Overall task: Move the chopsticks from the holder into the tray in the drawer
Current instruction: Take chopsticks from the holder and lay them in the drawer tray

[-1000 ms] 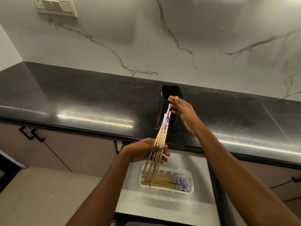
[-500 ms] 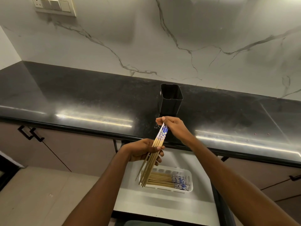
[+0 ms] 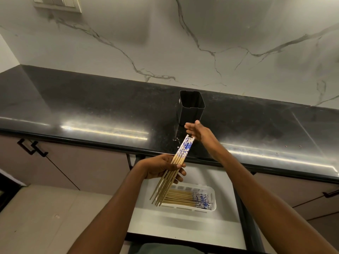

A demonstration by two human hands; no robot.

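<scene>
Chopsticks (image 3: 183,150) form a bundle gripped mid-length by the left hand (image 3: 161,167), fingers curled round them. Their patterned ends point up toward the holder (image 3: 190,107), and the plain tips hang over the near-left corner of the tray (image 3: 213,193) in the drawer (image 3: 183,228). The right hand (image 3: 197,132) is flat, fingers straight, holding nothing, against the patterned ends. Other chopsticks (image 3: 183,197) lie lengthwise in the tray, so the bundle likely needs swinging parallel. Room above the tray looks open, and the counter (image 3: 91,110) edge sits behind.

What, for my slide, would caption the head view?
Left hand grips chopsticks above the tray; right hand open near their tops.
</scene>
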